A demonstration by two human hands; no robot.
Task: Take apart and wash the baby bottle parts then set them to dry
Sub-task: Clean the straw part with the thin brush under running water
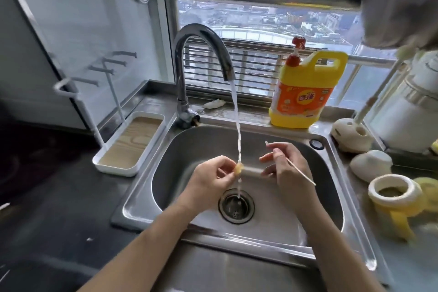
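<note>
A small translucent yellowish bottle part (239,168) sits mid-frame under the thin water stream (237,125), pinched by the left hand (211,180). The right hand (284,168) grips a thin white stick brush (301,174). Wet and tiny, the part could slip into the round steel drain (236,206) just below.

Both bare forearms are stretched forward and angled towards each other. The left grip (211,180) is curled, with a small yellowish piece (238,169) pinched at its fingertips. The right grip (286,168) is held just beside it, not touching. A thin stick (303,176) is pinched between its thumb and fingers, and the other fingers are loosely spread.
</note>
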